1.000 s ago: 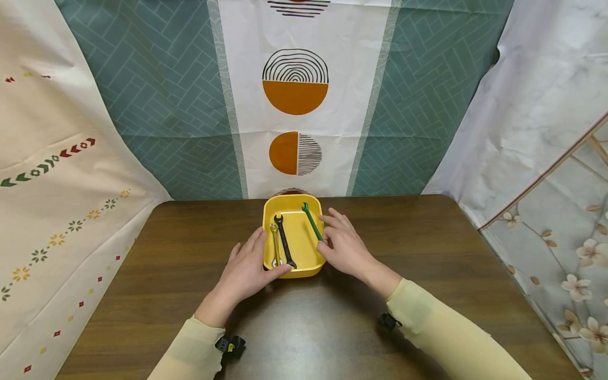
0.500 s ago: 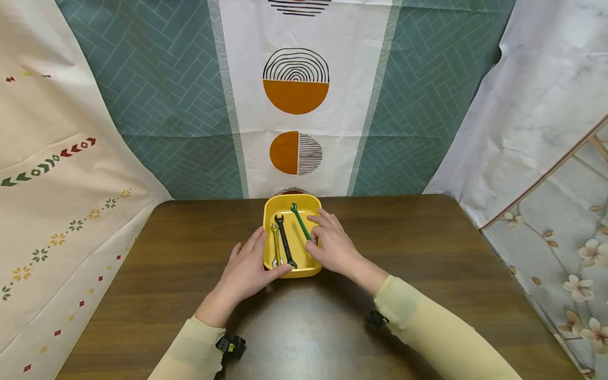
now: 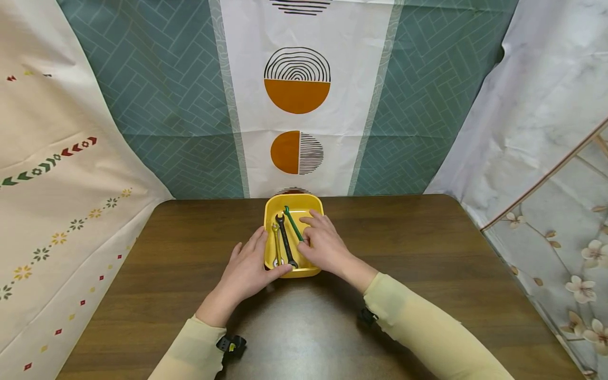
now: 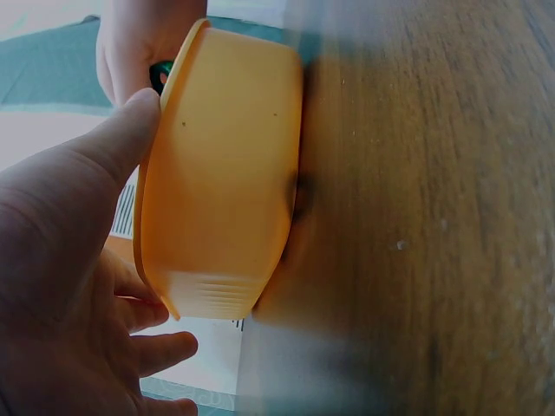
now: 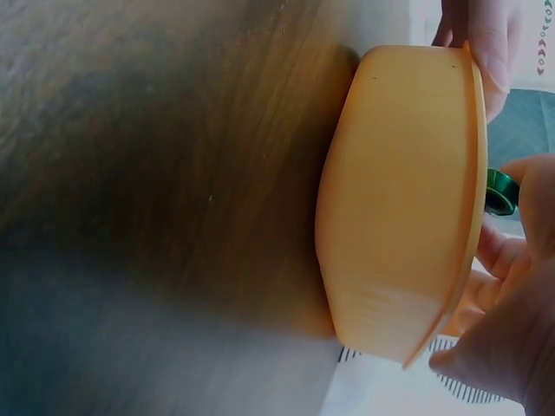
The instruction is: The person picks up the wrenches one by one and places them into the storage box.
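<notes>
A yellow plastic tray (image 3: 307, 272) stands at the table's far edge. Along its left side lie a small gold-yellow wrench (image 3: 277, 244) and a longer black wrench (image 3: 286, 244). My left hand (image 3: 246, 270) holds the tray's near left corner, thumb over the front rim and fingers along the left side. Between thumb and fingers, my right hand (image 3: 325, 245) pinches the near end of a green wrench (image 3: 293, 224) over the tray. The green wrench slants beside the black one, open end pointing away. Its ring end (image 5: 500, 192) shows above the rim in the right wrist view.
The brown wooden table (image 3: 304, 327) spreads around the tray. A patterned cloth (image 3: 190, 132) hangs right behind its far edge, with a cream cloth (image 3: 71, 211) on the left and a floral one (image 3: 546, 253) on the right.
My right hand has moved left, carrying the green wrench from the tray's right side to beside the black wrench. The left hand and the tray have stayed in place.
</notes>
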`<state>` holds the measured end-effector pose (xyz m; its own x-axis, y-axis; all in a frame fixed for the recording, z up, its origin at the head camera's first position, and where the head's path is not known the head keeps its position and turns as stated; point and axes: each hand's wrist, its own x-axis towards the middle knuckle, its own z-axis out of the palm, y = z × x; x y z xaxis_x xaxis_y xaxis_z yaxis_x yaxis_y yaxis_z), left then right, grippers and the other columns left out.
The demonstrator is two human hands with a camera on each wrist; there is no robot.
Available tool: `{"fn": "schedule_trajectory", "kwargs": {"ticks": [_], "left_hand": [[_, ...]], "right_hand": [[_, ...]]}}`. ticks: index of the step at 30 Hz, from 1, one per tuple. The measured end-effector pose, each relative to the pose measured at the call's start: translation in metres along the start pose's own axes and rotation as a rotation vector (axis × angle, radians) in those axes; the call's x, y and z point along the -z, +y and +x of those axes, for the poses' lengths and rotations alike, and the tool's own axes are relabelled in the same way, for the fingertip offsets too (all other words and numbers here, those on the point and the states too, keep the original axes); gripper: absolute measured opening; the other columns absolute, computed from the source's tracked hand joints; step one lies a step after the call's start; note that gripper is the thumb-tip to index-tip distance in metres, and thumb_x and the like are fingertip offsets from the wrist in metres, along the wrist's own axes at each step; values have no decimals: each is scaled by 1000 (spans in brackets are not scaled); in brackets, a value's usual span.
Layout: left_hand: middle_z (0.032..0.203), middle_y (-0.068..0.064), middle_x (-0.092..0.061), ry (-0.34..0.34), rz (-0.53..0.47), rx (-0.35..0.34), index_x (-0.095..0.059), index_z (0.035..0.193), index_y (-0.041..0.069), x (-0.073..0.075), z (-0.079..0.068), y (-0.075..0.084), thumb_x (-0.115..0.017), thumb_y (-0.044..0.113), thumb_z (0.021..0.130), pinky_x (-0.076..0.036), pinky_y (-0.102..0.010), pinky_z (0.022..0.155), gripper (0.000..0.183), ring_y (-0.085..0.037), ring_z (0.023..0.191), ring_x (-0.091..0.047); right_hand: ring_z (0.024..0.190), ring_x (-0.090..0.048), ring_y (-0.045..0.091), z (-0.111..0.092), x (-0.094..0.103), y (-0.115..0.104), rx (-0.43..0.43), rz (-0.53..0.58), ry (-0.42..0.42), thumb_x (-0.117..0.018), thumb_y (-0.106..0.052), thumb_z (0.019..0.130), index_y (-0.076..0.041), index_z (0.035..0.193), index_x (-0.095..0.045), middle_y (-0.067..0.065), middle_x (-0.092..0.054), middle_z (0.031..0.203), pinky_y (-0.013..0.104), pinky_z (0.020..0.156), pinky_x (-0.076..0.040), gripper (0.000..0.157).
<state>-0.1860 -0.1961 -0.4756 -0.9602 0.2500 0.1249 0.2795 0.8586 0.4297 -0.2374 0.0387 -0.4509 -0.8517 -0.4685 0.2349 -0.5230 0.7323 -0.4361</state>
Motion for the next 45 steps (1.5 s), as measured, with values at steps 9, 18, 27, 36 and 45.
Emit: {"fn": "schedule_trajectory", "kwargs": {"ticks": [9,18,27,36,45], "left_hand": [[178,-23,-29,0,-4,-2,-33,169,-6,0,0,2,-77,71,94,-25,-77,124,116,-39,161,-37],[179,-23,-28,-8,2,-1,-32,170,-5,1,-1,2,-74,75,94,-24,-76,125,118,-39,161,-36],[179,-22,-27,-11,4,0,-32,170,-5,1,0,0,-74,75,94,-24,-76,125,118,-38,162,-35],[179,-22,-27,-15,7,-1,-31,170,-5,2,0,1,-75,73,95,-24,-76,125,118,-38,162,-34],[179,-22,-27,-16,8,1,-31,170,-5,1,0,1,-74,74,94,-24,-76,126,118,-38,162,-34]], "right_hand": [[162,-34,38,5,-9,-4,-8,-36,-29,-65,-19,97,-17,63,-57,16,-64,154,64,133,-17,35],[161,-36,36,10,-14,-8,-29,-118,-64,-65,-24,99,-19,64,-60,12,-64,154,67,132,-16,36],[160,-38,35,12,-17,-13,-37,-198,-82,-65,-27,99,-19,66,-61,10,-67,150,67,132,-16,34],[158,-41,34,14,-22,-15,-59,-260,-94,-65,-29,100,-20,66,-63,8,-69,147,67,132,-15,34],[158,-41,33,15,-24,-17,-85,-342,-141,-67,-37,104,-22,68,-71,6,-68,149,65,133,-14,39]]}}
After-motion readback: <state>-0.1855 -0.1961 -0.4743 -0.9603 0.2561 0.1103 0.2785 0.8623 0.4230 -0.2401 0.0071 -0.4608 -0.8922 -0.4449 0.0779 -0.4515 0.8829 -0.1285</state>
